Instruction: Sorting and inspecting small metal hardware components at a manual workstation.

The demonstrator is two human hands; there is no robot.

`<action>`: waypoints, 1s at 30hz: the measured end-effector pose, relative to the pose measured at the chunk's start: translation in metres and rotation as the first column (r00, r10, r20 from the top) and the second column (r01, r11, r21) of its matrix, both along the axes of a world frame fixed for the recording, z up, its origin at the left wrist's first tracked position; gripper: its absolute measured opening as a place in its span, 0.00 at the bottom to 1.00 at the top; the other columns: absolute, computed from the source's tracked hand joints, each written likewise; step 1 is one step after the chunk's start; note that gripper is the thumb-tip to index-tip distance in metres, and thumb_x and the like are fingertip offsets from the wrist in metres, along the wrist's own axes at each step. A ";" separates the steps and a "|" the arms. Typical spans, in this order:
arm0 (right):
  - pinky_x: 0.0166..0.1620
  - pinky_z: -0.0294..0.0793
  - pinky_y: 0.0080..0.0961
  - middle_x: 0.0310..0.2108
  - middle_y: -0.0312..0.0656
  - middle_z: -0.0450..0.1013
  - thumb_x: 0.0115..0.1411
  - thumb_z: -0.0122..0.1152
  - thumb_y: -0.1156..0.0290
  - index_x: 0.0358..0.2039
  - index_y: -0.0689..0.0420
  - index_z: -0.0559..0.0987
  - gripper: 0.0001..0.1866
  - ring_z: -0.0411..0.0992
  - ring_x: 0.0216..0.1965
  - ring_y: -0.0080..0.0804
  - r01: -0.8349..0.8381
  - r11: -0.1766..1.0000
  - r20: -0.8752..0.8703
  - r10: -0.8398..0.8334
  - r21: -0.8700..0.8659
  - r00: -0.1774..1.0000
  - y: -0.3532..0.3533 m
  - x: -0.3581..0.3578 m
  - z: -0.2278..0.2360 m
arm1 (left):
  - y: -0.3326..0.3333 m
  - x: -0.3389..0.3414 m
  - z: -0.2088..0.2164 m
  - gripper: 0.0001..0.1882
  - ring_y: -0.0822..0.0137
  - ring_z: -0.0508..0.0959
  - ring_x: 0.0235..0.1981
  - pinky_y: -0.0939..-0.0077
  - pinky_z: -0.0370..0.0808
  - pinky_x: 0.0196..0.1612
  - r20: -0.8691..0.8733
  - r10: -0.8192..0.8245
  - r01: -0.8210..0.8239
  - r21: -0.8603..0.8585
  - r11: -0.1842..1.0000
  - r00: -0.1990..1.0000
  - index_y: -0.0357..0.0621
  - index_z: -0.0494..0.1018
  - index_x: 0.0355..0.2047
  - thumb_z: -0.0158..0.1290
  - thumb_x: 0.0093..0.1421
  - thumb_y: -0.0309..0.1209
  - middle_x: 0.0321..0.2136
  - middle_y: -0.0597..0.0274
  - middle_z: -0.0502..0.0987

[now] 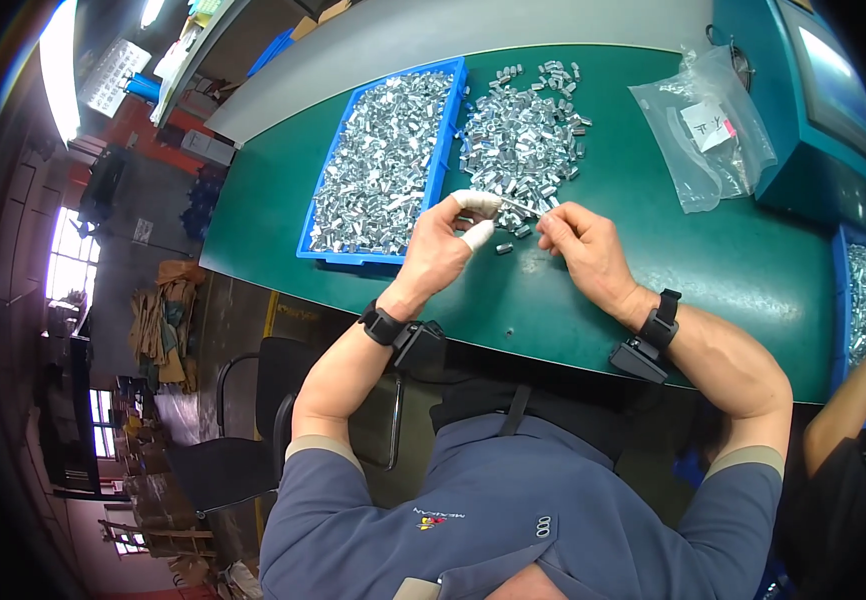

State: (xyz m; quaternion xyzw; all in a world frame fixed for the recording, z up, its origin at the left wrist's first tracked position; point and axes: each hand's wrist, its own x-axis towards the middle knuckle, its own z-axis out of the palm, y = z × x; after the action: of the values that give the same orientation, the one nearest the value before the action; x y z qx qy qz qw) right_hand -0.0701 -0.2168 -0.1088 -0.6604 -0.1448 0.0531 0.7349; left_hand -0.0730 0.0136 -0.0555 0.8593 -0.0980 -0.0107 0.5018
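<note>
Over the near end of a loose pile of small silver metal sleeves, my two hands come close together. My left hand has white coverings on its thumb and forefinger, which are curled in toward each other. What lies between these fingertips is too small to make out. My right hand pinches a thin silver rod-like piece, whose other end reaches the covered left forefinger. Left of the pile, a blue tray is filled with many more such sleeves.
Everything lies on a green tabletop. A clear plastic bag with a label rests at the right, beside a teal machine with a screen. Another blue tray stands far right near another person's arm. Black chairs stand at left.
</note>
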 end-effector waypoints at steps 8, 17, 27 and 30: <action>0.31 0.70 0.24 0.24 0.35 0.77 0.71 0.58 0.63 0.34 0.61 0.81 0.15 0.70 0.25 0.19 -0.040 0.996 0.031 0.042 -0.082 0.999 0.004 -0.003 -0.006 | 0.012 -0.001 -0.004 0.14 0.73 0.80 0.44 0.75 0.76 0.50 -0.024 -0.020 0.018 -0.058 0.998 1.000 0.43 0.81 0.49 0.56 0.63 0.20 0.44 0.64 0.82; 0.34 0.71 0.19 0.27 0.33 0.77 0.70 0.58 0.68 0.38 0.63 0.82 0.11 0.71 0.30 0.16 -0.074 0.973 0.017 0.080 -0.218 0.997 -0.001 0.000 0.002 | 0.008 0.006 0.002 0.13 0.69 0.80 0.48 0.75 0.75 0.55 -0.001 -0.202 0.202 0.086 0.976 0.979 0.37 0.82 0.47 0.52 0.65 0.16 0.45 0.62 0.79; 0.34 0.72 0.19 0.26 0.33 0.78 0.72 0.57 0.66 0.38 0.63 0.83 0.13 0.71 0.29 0.17 -0.043 0.989 0.058 0.052 -0.145 0.997 0.000 -0.003 0.002 | 0.007 -0.002 -0.005 0.11 0.74 0.81 0.45 0.77 0.78 0.52 -0.181 -0.107 0.068 -0.206 0.976 0.978 0.37 0.81 0.49 0.59 0.67 0.23 0.44 0.63 0.83; 0.31 0.71 0.22 0.23 0.34 0.77 0.72 0.57 0.63 0.34 0.62 0.82 0.16 0.71 0.25 0.19 -0.070 0.983 0.019 0.074 -0.168 0.997 0.001 -0.003 0.003 | 0.009 -0.003 -0.010 0.11 0.74 0.81 0.44 0.77 0.78 0.51 -0.165 -0.111 0.079 -0.191 0.978 0.980 0.37 0.80 0.49 0.59 0.67 0.23 0.43 0.63 0.83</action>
State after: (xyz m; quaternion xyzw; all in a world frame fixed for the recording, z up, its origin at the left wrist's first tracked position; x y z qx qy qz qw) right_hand -0.0734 -0.2156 -0.1062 -0.7146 -0.1728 0.0835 0.6727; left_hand -0.0757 0.0223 -0.0651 0.7994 -0.0952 -0.1011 0.5845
